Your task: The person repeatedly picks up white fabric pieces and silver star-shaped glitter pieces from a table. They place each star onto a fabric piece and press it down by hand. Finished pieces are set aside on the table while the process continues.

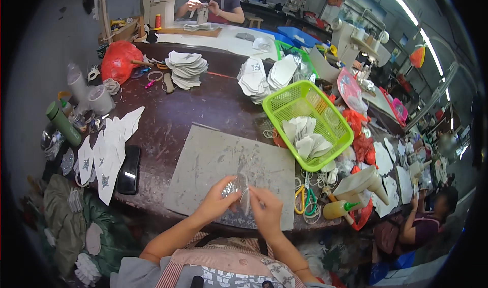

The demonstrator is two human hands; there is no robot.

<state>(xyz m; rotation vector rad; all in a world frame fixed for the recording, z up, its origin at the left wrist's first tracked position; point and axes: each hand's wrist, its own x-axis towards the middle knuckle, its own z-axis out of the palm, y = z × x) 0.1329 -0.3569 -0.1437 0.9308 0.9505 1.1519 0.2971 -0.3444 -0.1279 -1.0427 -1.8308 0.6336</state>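
Note:
Over a grey work board (203, 156), my left hand (217, 200) is closed on a silvery, glittering piece (233, 187) of sheet material. My right hand (266, 210) pinches the edge of a thin, pale, partly see-through strip (245, 199) beside that piece. Whether the strip is joined to the glittering piece I cannot make out. Right of the board lie yellow-handled scissors (300, 199) and green-handled scissors (310, 202). A bottle with a green nozzle (335, 209) lies close to them.
A lime-green basket (269, 105) holds white cut pieces (307, 135). White stacks (186, 69) (253, 78) stand farther back. To the left are a black phone (129, 170), long white pieces (109, 145), a green flask (62, 123) and a red bag (120, 59). Other people sit beyond.

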